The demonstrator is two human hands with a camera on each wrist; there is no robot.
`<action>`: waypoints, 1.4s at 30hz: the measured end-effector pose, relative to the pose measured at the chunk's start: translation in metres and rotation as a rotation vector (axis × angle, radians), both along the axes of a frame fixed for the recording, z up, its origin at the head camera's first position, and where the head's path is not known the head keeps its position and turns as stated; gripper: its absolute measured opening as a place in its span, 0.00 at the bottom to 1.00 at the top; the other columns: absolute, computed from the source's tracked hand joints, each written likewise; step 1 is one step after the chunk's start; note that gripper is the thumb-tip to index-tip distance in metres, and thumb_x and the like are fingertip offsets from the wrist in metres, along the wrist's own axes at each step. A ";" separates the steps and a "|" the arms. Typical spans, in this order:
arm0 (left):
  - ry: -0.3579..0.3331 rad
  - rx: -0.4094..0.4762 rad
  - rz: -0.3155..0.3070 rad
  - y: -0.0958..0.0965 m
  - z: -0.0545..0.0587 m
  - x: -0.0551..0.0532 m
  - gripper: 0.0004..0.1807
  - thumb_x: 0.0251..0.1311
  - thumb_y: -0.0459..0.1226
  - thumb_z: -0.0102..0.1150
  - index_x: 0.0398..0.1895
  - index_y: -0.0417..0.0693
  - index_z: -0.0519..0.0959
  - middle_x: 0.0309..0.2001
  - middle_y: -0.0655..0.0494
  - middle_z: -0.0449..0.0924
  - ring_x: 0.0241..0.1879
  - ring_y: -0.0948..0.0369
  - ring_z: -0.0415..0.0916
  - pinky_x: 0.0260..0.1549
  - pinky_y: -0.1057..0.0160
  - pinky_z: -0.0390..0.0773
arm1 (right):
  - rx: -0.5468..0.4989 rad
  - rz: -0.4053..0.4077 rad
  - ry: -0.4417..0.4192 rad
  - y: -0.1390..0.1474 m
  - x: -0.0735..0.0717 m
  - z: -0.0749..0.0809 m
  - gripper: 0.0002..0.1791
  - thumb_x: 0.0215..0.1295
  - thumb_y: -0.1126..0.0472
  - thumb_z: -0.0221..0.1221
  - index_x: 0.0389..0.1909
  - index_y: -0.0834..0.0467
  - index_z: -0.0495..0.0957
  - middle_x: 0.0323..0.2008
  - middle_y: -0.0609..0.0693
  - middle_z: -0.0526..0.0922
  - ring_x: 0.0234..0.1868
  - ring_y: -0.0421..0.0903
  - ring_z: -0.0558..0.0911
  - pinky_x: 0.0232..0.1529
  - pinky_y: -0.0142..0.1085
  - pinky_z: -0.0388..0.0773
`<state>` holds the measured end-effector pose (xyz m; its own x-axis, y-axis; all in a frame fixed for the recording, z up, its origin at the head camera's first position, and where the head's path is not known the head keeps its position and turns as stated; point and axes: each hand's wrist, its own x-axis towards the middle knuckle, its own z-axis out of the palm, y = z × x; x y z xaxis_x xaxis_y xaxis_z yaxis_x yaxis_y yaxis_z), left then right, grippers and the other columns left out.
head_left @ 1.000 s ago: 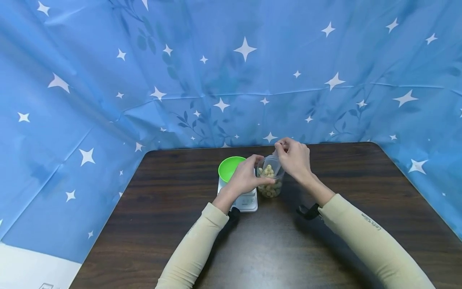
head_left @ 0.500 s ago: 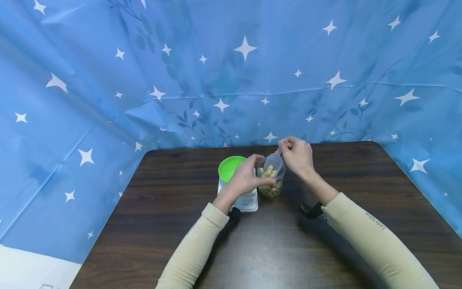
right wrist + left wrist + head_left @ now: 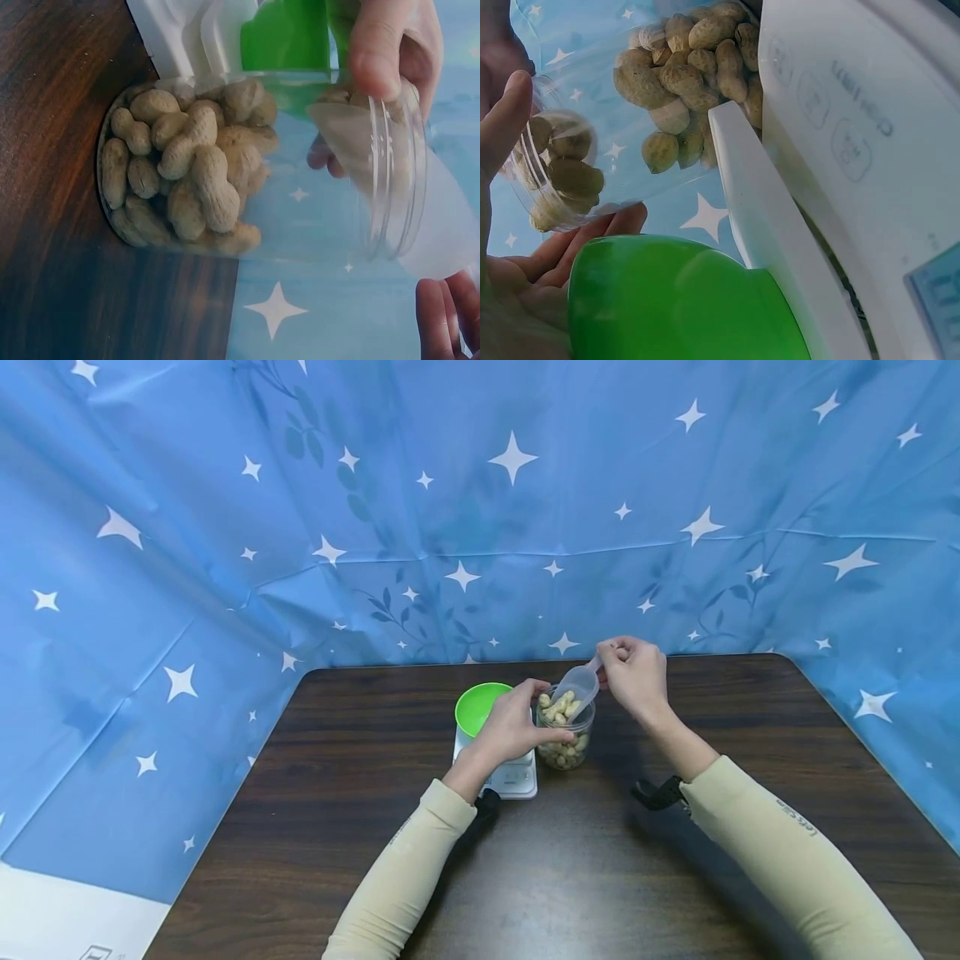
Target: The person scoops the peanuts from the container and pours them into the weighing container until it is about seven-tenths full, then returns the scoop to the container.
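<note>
A clear jar [image 3: 564, 757] of unshelled peanuts [image 3: 210, 180] stands upright on the table. My left hand [image 3: 512, 727] grips it near the rim, thumb on the near side and fingers on the far side. Between the fingers of my right hand [image 3: 636, 675] is the handle of a translucent white scoop [image 3: 582, 682]. The scoop's bowl tilts down into the jar's mouth, with peanuts in it. In the left wrist view, peanuts [image 3: 574, 176] show at the jar's rim, above a gap over the pile at the bottom.
Left of the jar, a white kitchen scale [image 3: 516, 785] carries a green bowl [image 3: 474, 710]; my left hand partly hides both. The dark wooden table [image 3: 360, 827] ends at a blue star-patterned cloth [image 3: 420, 510] behind. Black straps [image 3: 658, 793] sit at the wrists.
My right hand has moved up and to the right, drawing the scoop higher in the jar's mouth with peanuts in it. My left hand stays on the jar.
</note>
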<state>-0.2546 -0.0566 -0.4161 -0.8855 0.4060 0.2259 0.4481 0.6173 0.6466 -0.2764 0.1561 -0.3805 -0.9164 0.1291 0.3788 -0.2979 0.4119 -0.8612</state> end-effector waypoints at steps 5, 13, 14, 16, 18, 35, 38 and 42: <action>0.010 -0.011 0.003 0.000 0.001 0.000 0.46 0.49 0.55 0.80 0.68 0.45 0.72 0.47 0.58 0.77 0.45 0.53 0.78 0.38 0.62 0.76 | -0.082 -0.008 -0.040 0.005 -0.003 0.000 0.17 0.77 0.59 0.54 0.44 0.71 0.83 0.28 0.60 0.87 0.21 0.38 0.84 0.26 0.34 0.84; 0.000 0.003 -0.003 0.001 0.002 0.001 0.45 0.49 0.53 0.81 0.68 0.45 0.72 0.49 0.58 0.78 0.47 0.52 0.79 0.41 0.62 0.77 | -0.201 0.007 -0.120 0.012 -0.006 -0.001 0.18 0.78 0.57 0.55 0.47 0.71 0.80 0.24 0.47 0.86 0.21 0.37 0.85 0.30 0.37 0.85; 0.000 0.003 -0.004 0.001 0.002 0.000 0.45 0.49 0.53 0.81 0.68 0.45 0.72 0.49 0.58 0.78 0.47 0.52 0.79 0.41 0.62 0.77 | -0.218 0.008 -0.130 0.013 -0.006 -0.001 0.18 0.78 0.57 0.55 0.47 0.71 0.79 0.24 0.46 0.86 0.21 0.37 0.85 0.30 0.37 0.85; -0.001 0.001 -0.002 0.001 0.003 0.001 0.45 0.49 0.53 0.81 0.68 0.45 0.72 0.49 0.58 0.78 0.48 0.52 0.79 0.41 0.62 0.77 | -0.254 0.011 -0.147 0.015 -0.007 -0.001 0.17 0.78 0.57 0.55 0.47 0.70 0.79 0.25 0.46 0.85 0.22 0.37 0.84 0.30 0.36 0.85; 0.000 -0.005 0.000 0.001 0.003 0.000 0.45 0.49 0.53 0.81 0.67 0.45 0.72 0.48 0.59 0.77 0.47 0.52 0.79 0.41 0.62 0.76 | -0.292 0.013 -0.167 0.016 -0.007 -0.001 0.15 0.78 0.57 0.56 0.46 0.69 0.78 0.25 0.45 0.85 0.23 0.37 0.84 0.30 0.35 0.85; 0.023 -0.052 0.005 0.001 0.003 0.003 0.47 0.50 0.56 0.79 0.70 0.46 0.72 0.57 0.56 0.79 0.53 0.54 0.78 0.48 0.59 0.77 | -0.371 0.021 -0.156 0.021 -0.006 -0.005 0.13 0.78 0.59 0.55 0.45 0.67 0.78 0.24 0.44 0.85 0.23 0.36 0.83 0.28 0.31 0.84; 0.029 -0.072 0.013 0.000 0.003 0.004 0.47 0.51 0.56 0.79 0.71 0.46 0.71 0.60 0.55 0.78 0.54 0.56 0.77 0.51 0.58 0.78 | -0.331 0.030 -0.137 0.017 -0.004 -0.007 0.15 0.78 0.58 0.55 0.46 0.69 0.78 0.25 0.44 0.85 0.24 0.36 0.84 0.29 0.32 0.84; 0.030 -0.083 0.026 0.000 0.002 0.004 0.48 0.51 0.56 0.79 0.72 0.45 0.71 0.62 0.54 0.78 0.55 0.57 0.76 0.52 0.56 0.77 | -0.320 0.062 -0.125 0.010 -0.003 -0.009 0.15 0.78 0.58 0.55 0.45 0.69 0.77 0.24 0.44 0.85 0.24 0.37 0.84 0.30 0.34 0.85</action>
